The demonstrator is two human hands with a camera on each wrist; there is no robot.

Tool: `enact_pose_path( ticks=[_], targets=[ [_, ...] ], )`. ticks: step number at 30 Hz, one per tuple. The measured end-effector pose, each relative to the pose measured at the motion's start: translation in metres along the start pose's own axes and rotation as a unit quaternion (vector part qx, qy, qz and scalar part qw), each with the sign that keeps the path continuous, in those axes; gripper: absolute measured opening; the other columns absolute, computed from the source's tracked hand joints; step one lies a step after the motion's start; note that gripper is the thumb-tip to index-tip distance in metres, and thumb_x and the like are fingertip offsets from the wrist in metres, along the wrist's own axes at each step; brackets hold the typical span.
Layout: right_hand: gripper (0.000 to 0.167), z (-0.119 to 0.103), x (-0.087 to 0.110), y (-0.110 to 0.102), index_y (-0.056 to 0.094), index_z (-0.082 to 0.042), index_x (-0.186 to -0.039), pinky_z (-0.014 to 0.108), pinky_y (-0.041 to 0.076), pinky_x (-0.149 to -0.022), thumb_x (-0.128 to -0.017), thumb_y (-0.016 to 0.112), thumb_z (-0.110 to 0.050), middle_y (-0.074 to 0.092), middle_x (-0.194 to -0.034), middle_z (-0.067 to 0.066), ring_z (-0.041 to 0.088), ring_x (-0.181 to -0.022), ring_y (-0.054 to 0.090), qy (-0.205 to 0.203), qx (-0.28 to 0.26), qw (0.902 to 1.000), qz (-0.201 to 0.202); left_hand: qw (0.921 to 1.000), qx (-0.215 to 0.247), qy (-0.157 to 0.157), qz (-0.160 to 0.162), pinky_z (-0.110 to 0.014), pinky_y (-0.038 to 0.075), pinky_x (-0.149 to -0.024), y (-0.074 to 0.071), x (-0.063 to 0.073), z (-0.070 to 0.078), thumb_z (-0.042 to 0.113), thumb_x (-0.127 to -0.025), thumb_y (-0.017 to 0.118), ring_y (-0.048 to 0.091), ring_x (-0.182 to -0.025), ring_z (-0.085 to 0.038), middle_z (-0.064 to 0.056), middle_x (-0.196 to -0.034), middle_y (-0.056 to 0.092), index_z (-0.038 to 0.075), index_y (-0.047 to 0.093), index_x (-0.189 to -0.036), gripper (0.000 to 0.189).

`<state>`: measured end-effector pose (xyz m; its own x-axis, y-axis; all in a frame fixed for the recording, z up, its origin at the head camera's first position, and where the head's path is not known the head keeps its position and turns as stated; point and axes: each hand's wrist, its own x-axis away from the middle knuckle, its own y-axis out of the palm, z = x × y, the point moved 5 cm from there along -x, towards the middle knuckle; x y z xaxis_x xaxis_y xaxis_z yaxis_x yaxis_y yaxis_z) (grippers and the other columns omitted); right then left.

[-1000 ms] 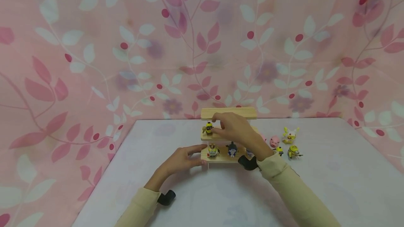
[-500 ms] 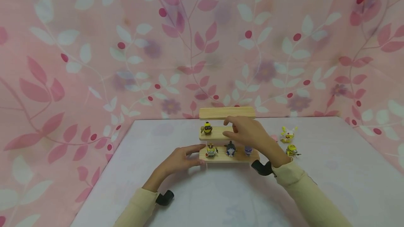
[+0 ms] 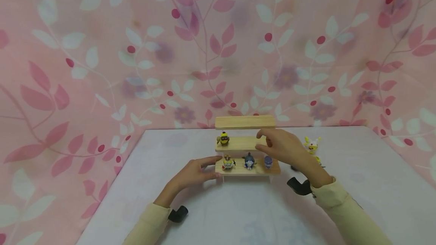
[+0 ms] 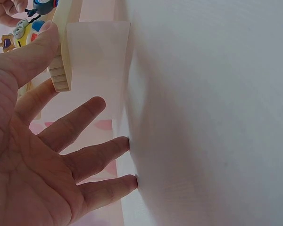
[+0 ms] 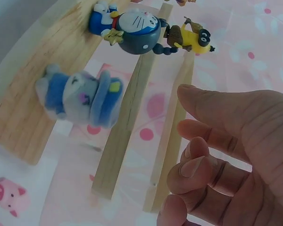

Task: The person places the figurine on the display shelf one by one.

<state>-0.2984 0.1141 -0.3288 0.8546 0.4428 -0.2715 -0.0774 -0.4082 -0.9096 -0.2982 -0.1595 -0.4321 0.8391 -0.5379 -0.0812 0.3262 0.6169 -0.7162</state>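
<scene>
A small three-tier wooden display shelf (image 3: 245, 123) stands on the table. My left hand (image 3: 192, 172) grips the left end of its bottom board, thumb and index finger on the wood, other fingers spread in the left wrist view. That board carries a crowned yellow figurine (image 3: 228, 163), a blue-and-white cat figurine in a dark helmet (image 5: 137, 28) and a bluish-purple figurine with a hat (image 5: 80, 96). On the middle board's left end stands a yellow figurine with dark goggles (image 3: 223, 138). My right hand (image 3: 284, 148), fingers loosely bent and holding nothing, hovers at the shelf's right side.
Right of the shelf, a white-and-yellow eared figurine (image 3: 312, 144) stands on the white tabletop (image 3: 218, 214), with another yellow one partly behind my right forearm. A pink pig figurine (image 5: 9, 195) lies near the shelf's right end. A floral curtain (image 3: 218, 48) hangs behind.
My right hand has drawn away from the goggled yellow figurine and moved right across the shelf, uncovering the middle board and the bluish-purple figurine. My left hand keeps its hold on the bottom board.
</scene>
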Motion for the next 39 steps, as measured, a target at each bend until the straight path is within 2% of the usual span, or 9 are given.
enact_pose_path(
  ticks=[8,18,29,39],
  targets=[
    [0.031,0.015,0.012,-0.004,0.067,-0.012,-0.113,0.027,0.029,-0.044,-0.091,0.072,-0.034,0.047,-0.063,-0.005,0.012,-0.049,0.039,0.027,0.011,0.9996,-0.007,1.0,-0.009,-0.003,-0.001,-0.051,0.039,-0.106,0.002,-0.002,-0.001,0.052,-0.086,0.072,0.046,-0.133,-0.02,0.003,-0.136,0.059,0.036,0.053,-0.143,0.063],
    [0.032,0.034,0.031,-0.008,0.067,-0.011,-0.112,0.028,0.035,-0.047,-0.09,0.073,-0.033,0.048,-0.066,-0.005,0.012,-0.054,0.042,0.041,0.034,0.9986,0.001,0.9998,-0.001,-0.018,0.0,-0.051,0.038,-0.107,0.002,0.001,0.001,0.053,-0.085,0.072,0.045,-0.134,-0.018,0.005,-0.137,0.058,0.039,0.052,-0.142,0.062],
    [0.037,0.058,0.046,-0.005,0.067,-0.011,-0.112,0.029,0.038,-0.048,-0.087,0.076,-0.037,0.051,-0.069,-0.005,0.012,-0.058,0.044,0.066,0.026,0.9974,-0.015,0.9998,-0.006,-0.017,-0.001,-0.052,0.038,-0.106,0.001,0.001,0.001,0.052,-0.086,0.072,0.046,-0.134,-0.022,0.004,-0.138,0.058,0.038,0.052,-0.143,0.062],
    [0.032,0.083,0.057,0.005,0.067,-0.009,-0.11,0.03,0.037,-0.049,-0.086,0.077,-0.027,0.05,-0.068,-0.004,0.013,-0.057,0.045,0.095,0.01,0.9947,-0.039,0.9997,-0.009,-0.023,-0.002,-0.052,0.038,-0.106,0.001,0.001,0.001,0.052,-0.086,0.072,0.046,-0.134,-0.023,0.004,-0.137,0.058,0.038,0.052,-0.143,0.062]
  ],
)
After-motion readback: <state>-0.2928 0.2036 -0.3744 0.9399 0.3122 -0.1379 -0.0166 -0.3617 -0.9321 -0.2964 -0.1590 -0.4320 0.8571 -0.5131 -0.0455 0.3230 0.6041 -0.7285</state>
